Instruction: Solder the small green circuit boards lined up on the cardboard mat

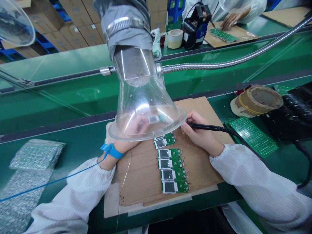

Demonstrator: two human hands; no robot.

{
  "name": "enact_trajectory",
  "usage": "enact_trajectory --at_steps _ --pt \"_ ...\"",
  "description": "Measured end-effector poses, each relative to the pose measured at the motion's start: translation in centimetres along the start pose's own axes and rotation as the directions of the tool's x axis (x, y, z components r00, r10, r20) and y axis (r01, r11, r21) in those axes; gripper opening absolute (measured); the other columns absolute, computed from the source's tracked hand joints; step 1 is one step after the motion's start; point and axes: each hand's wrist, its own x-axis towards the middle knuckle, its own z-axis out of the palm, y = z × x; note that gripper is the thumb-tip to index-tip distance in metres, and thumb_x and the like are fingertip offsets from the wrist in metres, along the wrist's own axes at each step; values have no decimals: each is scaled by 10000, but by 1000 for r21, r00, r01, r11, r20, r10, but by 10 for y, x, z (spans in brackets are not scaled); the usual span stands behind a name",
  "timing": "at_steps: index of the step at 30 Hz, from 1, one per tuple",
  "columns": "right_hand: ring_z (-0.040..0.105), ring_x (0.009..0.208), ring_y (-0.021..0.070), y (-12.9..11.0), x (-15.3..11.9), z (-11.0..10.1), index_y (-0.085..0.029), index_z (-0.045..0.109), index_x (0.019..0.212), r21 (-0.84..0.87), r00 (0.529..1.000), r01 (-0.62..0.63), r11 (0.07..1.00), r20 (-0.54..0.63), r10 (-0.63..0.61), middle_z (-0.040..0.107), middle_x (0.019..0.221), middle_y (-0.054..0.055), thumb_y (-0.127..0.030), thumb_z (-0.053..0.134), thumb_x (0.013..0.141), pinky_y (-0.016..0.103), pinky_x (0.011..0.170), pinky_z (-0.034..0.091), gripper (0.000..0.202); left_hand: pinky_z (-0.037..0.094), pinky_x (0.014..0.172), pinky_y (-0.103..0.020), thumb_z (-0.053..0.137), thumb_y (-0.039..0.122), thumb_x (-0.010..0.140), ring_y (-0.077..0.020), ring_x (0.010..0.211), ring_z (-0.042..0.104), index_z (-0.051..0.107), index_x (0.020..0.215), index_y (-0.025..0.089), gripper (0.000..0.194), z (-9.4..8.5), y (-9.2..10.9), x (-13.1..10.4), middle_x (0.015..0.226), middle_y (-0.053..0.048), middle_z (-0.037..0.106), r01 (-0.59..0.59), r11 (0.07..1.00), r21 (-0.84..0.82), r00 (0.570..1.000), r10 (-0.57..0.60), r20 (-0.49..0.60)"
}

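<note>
Behind the clear funnel-shaped hood (146,100), my left hand (137,125) is closed, wearing a blue wrist strap. A thin strand of solder wire (127,169) trails from it over the cardboard; the hood's plastic blurs its fingertips. Close to these fingers is a small circuit board with a screen (153,119), also seen through the hood. My right hand (198,133) grips a soldering iron (207,127) by its black handle; the hood's rim hides its tip. Several green circuit boards with grey screens (169,175) lie in a column below the hands.
The cardboard sheet (141,185) lies on a green table. Bubble-wrapped packs (36,156) are at left. At right are green board panels (253,135), a tape-roll-like ring (255,100) and the iron's cable. A metal gooseneck (209,66) crosses behind the hood. A co-worker's hand (231,19) works opposite.
</note>
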Motion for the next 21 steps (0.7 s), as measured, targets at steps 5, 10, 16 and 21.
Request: enact_trajectory --at_steps 5,10,16,21 --pt "625 668 164 2 0 0 -255 588 945 0 1000 -2 1000 -10 2 677 772 -2 -589 664 1038 307 589 461 355 583 830 -398 552 328 1092 -213 853 676 664 916 213 239 1 -1 0 894 -47 729 -15 1000 -12 999 15 -34" --pt "607 647 155 0 1 1 -256 580 928 3 1000 -25 1000 -7 25 664 753 -11 -616 671 1025 305 579 444 383 602 836 -394 591 304 1073 -205 837 678 676 935 218 184 -1 3 0 893 -42 741 -24 1000 10 999 25 -21" --pt "603 639 149 -1 0 -1 -252 589 927 22 999 7 1000 -34 -6 666 754 -12 -613 667 1032 306 582 451 383 596 823 -407 580 312 1071 -214 840 685 693 955 215 189 -3 5 0 903 -48 744 -19 999 38 999 20 -36" --pt "559 563 143 -2 -1 -3 -260 578 915 55 997 2 998 -81 2 613 652 -44 -623 644 1045 303 556 432 391 601 806 -407 583 328 1059 -216 825 679 688 923 223 202 -3 6 1 880 -52 743 16 999 44 999 -15 -33"
